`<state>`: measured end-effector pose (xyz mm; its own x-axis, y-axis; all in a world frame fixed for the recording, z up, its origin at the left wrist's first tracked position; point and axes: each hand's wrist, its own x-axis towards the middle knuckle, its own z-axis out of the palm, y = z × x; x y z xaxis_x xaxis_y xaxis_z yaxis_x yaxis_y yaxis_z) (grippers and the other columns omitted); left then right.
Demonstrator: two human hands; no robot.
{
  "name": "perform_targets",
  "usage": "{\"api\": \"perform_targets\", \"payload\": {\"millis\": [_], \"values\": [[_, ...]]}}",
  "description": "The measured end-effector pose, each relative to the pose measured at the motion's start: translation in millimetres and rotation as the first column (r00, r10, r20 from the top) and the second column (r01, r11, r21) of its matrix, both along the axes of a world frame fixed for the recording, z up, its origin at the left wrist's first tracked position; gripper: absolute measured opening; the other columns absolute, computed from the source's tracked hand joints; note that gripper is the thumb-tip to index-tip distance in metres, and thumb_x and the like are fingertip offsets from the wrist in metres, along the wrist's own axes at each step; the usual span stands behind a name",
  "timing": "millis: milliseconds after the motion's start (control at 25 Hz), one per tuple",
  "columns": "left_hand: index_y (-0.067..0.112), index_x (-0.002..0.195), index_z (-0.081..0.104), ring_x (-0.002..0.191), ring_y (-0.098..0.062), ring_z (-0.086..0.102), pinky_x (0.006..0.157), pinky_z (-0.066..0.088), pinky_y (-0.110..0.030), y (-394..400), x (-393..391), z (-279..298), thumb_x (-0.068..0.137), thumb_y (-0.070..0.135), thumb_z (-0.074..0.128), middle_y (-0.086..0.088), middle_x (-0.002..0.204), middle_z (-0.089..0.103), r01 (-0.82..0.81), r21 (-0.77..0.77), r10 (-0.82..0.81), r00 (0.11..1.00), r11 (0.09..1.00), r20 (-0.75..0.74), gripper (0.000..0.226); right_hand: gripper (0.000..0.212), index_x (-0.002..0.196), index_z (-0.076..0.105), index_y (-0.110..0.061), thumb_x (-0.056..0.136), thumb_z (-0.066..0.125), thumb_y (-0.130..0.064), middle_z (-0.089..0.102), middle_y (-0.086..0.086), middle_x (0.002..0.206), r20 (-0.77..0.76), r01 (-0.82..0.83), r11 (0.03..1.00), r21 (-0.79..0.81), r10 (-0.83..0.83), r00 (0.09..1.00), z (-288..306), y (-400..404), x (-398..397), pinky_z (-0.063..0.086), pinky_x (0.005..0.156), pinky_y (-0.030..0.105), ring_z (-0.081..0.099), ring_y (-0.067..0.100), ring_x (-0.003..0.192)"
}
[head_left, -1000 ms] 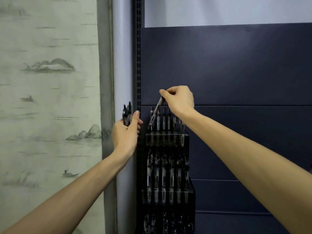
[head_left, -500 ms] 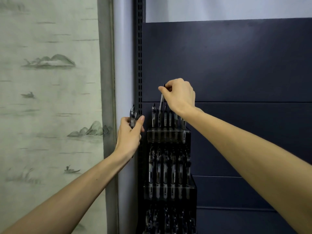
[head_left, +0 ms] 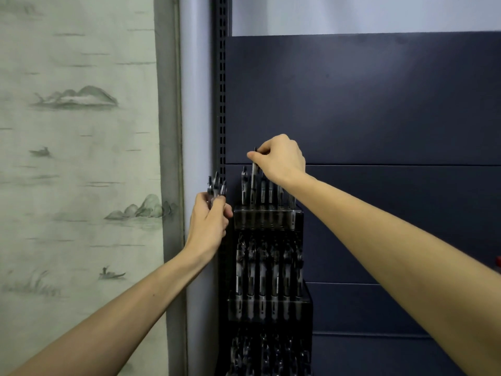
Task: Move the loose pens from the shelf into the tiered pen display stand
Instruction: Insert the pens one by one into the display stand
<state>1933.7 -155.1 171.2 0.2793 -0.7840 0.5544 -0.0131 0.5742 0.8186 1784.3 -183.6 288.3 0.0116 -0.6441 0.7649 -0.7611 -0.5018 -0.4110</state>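
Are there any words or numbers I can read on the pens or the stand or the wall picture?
None can be read.
Pens in the stand: pale bands on the barrels, too small and blurred to read.
Pens in the left hand and the pen in the right hand: no readable print.
Wall picture: only painted hills and boats, no writing visible.
Dark back panel: plain.

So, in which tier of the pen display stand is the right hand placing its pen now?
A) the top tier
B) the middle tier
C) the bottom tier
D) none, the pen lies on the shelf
A: the right hand pinches an upright pen whose lower end enters the top tier of the pen display stand.
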Motion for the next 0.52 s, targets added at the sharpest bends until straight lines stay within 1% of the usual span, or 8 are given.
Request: {"api": "perform_targets", "payload": {"millis": [40, 120, 200, 280, 360, 440, 520], "values": [[0.017, 0.095, 0.043, 0.048, -0.011, 0.039, 0.041, 0.027, -0.022, -0.3, 0.2, 0.0, 0.106, 0.014, 0.043, -0.002, 0.074, 0.059, -0.001, -0.006, 0.001, 1.0, 1.0, 0.005, 0.012, 0.025, 0.084, 0.079, -0.018, 0.091, 0.073, -0.042, 0.073, -0.004, 0.077, -0.028, 0.0, 0.999, 0.038, 0.001, 1.0, 1.5, -0.1, 1.8, 0.054, 0.071, 0.033, 0.068, 0.016, 0.077], [0.016, 0.098, 0.045, 0.05, -0.009, 0.046, 0.041, 0.032, -0.022, -1.2, 2.2, -0.8, 0.109, 0.018, 0.042, -0.004, 0.077, 0.063, -0.002, -0.021, 0.003, 1.0, 1.0, 0.018, 0.011, 0.022, 0.087, 0.079, -0.017, 0.088, 0.077, -0.039, 0.074, -0.003, 0.081, -0.132, 0.039, 0.995, 0.086, -0.028, 0.991, -0.9, 0.1, 7.7, 0.053, 0.07, 0.033, 0.068, 0.018, 0.08], [0.015, 0.104, 0.046, 0.054, -0.01, 0.053, 0.041, 0.037, -0.023, -2.3, 5.6, -2.9, 0.11, 0.02, 0.043, -0.007, 0.081, 0.065, 0.01, -0.048, -0.009, 1.0, 0.999, 0.027, 0.009, 0.022, 0.083, 0.077, -0.015, 0.087, 0.077, -0.036, 0.073, 0.0, 0.078, -0.197, 0.104, 0.994, 0.036, -0.095, 0.976, -8.9, 0.7, 13.2, 0.051, 0.066, 0.031, 0.069, 0.022, 0.078], [0.012, 0.108, 0.047, 0.059, -0.012, 0.057, 0.042, 0.04, -0.023, -3.1, 8.9, -4.7, 0.11, 0.021, 0.043, -0.009, 0.084, 0.068, 0.016, -0.07, -0.014, 0.999, 0.997, 0.031, 0.01, 0.025, 0.081, 0.075, -0.012, 0.087, 0.077, -0.036, 0.072, 0.002, 0.074, -0.197, 0.136, 0.991, -0.006, -0.135, 0.971, -15.6, 0.8, 13.9, 0.051, 0.063, 0.031, 0.069, 0.023, 0.075], [0.008, 0.111, 0.05, 0.062, -0.012, 0.061, 0.042, 0.042, -0.021, -2.6, 10.0, -5.6, 0.11, 0.02, 0.043, -0.009, 0.087, 0.071, 0.011, -0.079, -0.007, 0.999, 0.997, 0.046, 0.014, 0.028, 0.082, 0.074, -0.011, 0.087, 0.077, -0.039, 0.071, 0.001, 0.073, -0.187, 0.15, 0.989, 0.004, -0.146, 0.971, -16.5, 2.3, 11.9, 0.05, 0.063, 0.03, 0.068, 0.023, 0.075], [0.008, 0.11, 0.053, 0.062, -0.005, 0.062, 0.042, 0.043, -0.019, -0.7, 8.4, -5.8, 0.11, 0.018, 0.044, -0.007, 0.087, 0.071, -0.001, -0.087, 0.004, 0.999, 0.996, 0.034, 0.013, 0.031, 0.086, 0.073, -0.011, 0.087, 0.077, -0.042, 0.071, 0.001, 0.075, -0.2, 0.17, 0.985, 0.031, -0.161, 0.966, -13.3, 4.7, 10.2, 0.048, 0.063, 0.03, 0.068, 0.024, 0.076], [0.007, 0.111, 0.054, 0.059, 0.001, 0.06, 0.042, 0.045, -0.017, 1.2, 7.5, -5.8, 0.109, 0.014, 0.045, -0.006, 0.087, 0.068, -0.025, -0.085, 0.025, 1.0, 0.996, -0.008, 0.011, 0.035, 0.089, 0.072, -0.012, 0.087, 0.076, -0.046, 0.071, 0.001, 0.077, -0.206, 0.188, 0.982, 0.031, -0.178, 0.962, -13.2, 10.2, 9.6, 0.048, 0.062, 0.03, 0.068, 0.024, 0.076]]}}
